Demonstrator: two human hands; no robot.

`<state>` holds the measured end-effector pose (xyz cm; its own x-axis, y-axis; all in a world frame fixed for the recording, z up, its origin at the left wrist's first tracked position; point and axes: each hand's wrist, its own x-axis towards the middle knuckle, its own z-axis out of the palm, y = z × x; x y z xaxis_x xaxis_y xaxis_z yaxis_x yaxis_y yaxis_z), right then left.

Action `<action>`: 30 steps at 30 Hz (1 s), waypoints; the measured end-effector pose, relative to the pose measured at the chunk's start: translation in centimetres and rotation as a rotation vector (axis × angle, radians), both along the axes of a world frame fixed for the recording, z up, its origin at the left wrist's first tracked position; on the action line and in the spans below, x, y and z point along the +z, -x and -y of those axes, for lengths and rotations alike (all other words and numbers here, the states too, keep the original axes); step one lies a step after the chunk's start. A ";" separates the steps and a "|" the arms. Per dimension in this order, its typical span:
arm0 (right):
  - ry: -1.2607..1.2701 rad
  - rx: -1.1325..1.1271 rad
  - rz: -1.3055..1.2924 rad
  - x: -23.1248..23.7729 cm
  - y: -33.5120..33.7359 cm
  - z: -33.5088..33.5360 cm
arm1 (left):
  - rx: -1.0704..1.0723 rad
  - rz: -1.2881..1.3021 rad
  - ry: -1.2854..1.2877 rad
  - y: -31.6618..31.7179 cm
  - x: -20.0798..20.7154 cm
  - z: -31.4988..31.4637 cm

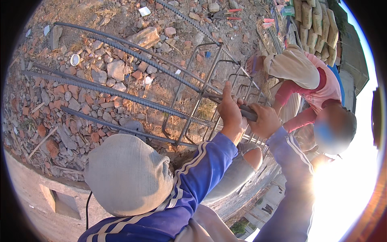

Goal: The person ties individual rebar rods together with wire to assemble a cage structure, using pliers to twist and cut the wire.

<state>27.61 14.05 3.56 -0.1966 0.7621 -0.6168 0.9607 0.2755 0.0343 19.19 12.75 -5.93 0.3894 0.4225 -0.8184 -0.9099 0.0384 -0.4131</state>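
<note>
My right hand (pixel 265 122) is wrapped round the thick dark handle of a long hand tool (pixel 249 113), whose exact kind I cannot make out. Close beside it on the left, my left hand (pixel 231 112) has its fingers curled round the same tool nearer its front, thumb pointing up. The tool's thin front end reaches a crossing in a rebar cage (pixel 192 109), where a long ribbed bar meets a square stirrup (pixel 212 66). My fingers partly hide the tool. Several long bars run out of the cage to the left.
A co-worker in a pink top (pixel 312 80) crouches at the cage's right side. Broken bricks and stones (pixel 117 70) cover the ground. Red-handled pliers (pixel 226 14) lie at the far side; stacked sacks (pixel 318 24) stand far right. My grey-trousered knee (pixel 129 175) is close to the cage.
</note>
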 end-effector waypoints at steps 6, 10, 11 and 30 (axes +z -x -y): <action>0.397 -0.373 0.068 0.7 0.1 -3.2 | -0.015 -0.174 -0.172 -1.4 -1.6 1.1; 0.850 -0.786 0.126 1.9 1.7 -6.3 | 0.196 0.203 -0.442 0.9 -1.0 1.3; 0.823 -0.814 0.148 2.7 2.4 -6.3 | 0.255 0.304 -0.483 0.9 -1.6 1.3; -0.372 0.373 0.337 1.0 3.6 0.8 | 0.157 0.236 -0.157 1.2 0.2 -1.4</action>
